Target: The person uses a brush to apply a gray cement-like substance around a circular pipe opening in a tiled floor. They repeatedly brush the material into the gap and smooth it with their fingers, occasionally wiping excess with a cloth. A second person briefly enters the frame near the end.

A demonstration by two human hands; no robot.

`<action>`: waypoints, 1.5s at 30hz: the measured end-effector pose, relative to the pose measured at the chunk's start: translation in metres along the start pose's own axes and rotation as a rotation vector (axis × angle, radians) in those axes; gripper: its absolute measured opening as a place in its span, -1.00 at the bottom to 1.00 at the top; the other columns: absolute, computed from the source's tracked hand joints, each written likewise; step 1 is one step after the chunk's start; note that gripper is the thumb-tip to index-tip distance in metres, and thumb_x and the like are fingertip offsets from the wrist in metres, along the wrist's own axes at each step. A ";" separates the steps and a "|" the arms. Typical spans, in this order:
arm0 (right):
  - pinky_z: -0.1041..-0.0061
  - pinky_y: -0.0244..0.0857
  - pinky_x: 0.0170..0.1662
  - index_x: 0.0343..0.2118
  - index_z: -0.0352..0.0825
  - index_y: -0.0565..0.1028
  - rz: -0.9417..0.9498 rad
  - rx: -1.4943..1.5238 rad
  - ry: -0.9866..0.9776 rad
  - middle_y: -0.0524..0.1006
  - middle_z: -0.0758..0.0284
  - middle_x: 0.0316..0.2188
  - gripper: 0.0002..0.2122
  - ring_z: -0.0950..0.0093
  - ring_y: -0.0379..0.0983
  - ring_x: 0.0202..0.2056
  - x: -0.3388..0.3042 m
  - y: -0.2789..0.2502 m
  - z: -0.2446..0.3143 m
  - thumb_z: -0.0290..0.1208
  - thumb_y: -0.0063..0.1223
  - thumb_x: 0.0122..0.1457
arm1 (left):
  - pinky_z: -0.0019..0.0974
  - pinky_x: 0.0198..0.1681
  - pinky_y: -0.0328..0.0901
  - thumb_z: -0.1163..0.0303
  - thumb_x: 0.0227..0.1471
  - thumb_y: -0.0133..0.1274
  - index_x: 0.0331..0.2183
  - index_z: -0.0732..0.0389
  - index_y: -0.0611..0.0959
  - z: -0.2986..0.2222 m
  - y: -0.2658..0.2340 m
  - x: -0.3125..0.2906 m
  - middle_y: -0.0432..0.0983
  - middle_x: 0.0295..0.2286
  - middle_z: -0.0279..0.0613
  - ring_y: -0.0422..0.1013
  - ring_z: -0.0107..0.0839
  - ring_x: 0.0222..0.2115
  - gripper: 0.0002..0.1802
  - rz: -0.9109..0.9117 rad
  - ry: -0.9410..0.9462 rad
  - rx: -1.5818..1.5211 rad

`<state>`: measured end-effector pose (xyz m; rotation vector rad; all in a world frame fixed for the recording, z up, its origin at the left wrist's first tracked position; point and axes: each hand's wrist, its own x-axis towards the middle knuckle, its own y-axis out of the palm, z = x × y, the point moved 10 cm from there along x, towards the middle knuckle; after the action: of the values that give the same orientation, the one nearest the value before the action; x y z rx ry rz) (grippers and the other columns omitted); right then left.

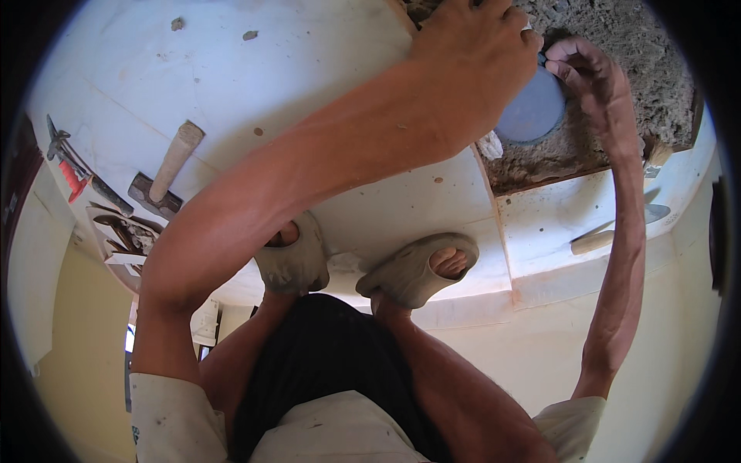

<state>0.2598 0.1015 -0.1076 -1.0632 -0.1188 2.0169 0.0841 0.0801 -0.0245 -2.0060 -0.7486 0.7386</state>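
My left hand [475, 42] reaches across to the top of the view, over the edge of a patch of rough grey-brown mortar [648, 85]. Its fingers are curled closed, and what they hold is hidden behind the hand. Close by on the right, my right hand [598, 73] has thumb and fingertips pinched together at a small dark piece [542, 59], too small to name. Just below both hands a round, smooth grey-blue disc [532, 112] lies in the mortar, partly covered by my left wrist.
White tiles [340, 46] with crumbs of mortar border the patch. To the left lie a wooden-handled hammer [166, 174], a red-handled tool [73, 179] and a container of tools [123, 235]. A trowel [598, 241] rests at right. My sandalled feet [424, 270] stand nearby.
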 end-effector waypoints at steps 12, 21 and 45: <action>0.37 0.56 -0.02 0.04 -0.26 0.56 -0.215 -0.256 -0.334 0.69 0.29 -0.14 -0.75 0.40 0.69 -0.13 -0.032 0.026 0.077 -0.57 0.22 0.33 | -0.04 0.26 0.13 0.33 0.12 0.14 -0.15 0.23 0.81 -0.011 0.017 0.001 0.50 0.07 -0.01 0.29 -0.15 0.17 -0.69 0.231 0.129 0.183; 0.23 0.51 0.10 0.12 -0.20 0.54 -0.074 -0.417 -0.479 0.62 0.27 -0.01 -0.57 0.16 0.57 -0.01 -0.045 0.035 0.082 -0.40 0.38 0.18 | -0.05 0.21 0.12 0.28 0.08 0.15 -0.16 0.29 0.78 -0.039 -0.013 -0.013 0.51 0.00 0.05 0.28 -0.11 0.15 -0.65 0.537 0.433 0.445; 0.07 0.16 0.38 0.40 0.17 0.33 -0.011 -0.804 -0.342 0.29 0.27 0.33 -0.06 0.14 0.20 0.38 -0.067 0.077 0.075 -0.42 0.55 -0.12 | -0.05 0.16 0.22 0.22 0.25 0.10 -0.32 0.15 0.84 0.006 -0.015 -0.029 0.57 -0.11 -0.09 0.38 -0.22 0.08 -0.71 0.226 0.411 0.012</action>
<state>0.1775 0.0245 -0.0501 -1.1473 -1.1878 2.1632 0.0571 0.0688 -0.0081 -2.1586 -0.2800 0.4289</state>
